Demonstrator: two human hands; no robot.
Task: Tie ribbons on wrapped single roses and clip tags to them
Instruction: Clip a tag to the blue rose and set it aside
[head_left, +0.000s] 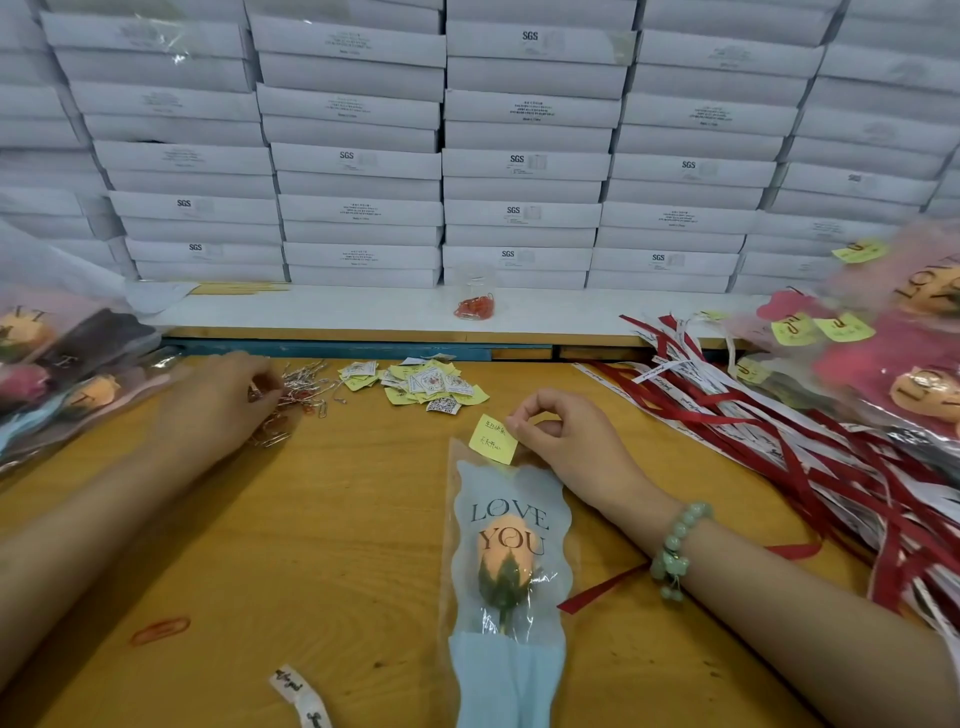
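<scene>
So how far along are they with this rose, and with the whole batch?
Done: tagged roses are piled at the right. In hand: the right hand holds a yellow tag at the top of the wrapped peach rose, while the left hand reaches into the paper clips. Left: clipping this tag; untagged roses wait at the left.

- Wooden table fills the lower frame.
- Wrapped rose at lower centre.
- Paper clips and tags at upper centre.
- Ribbons at right.
</scene>
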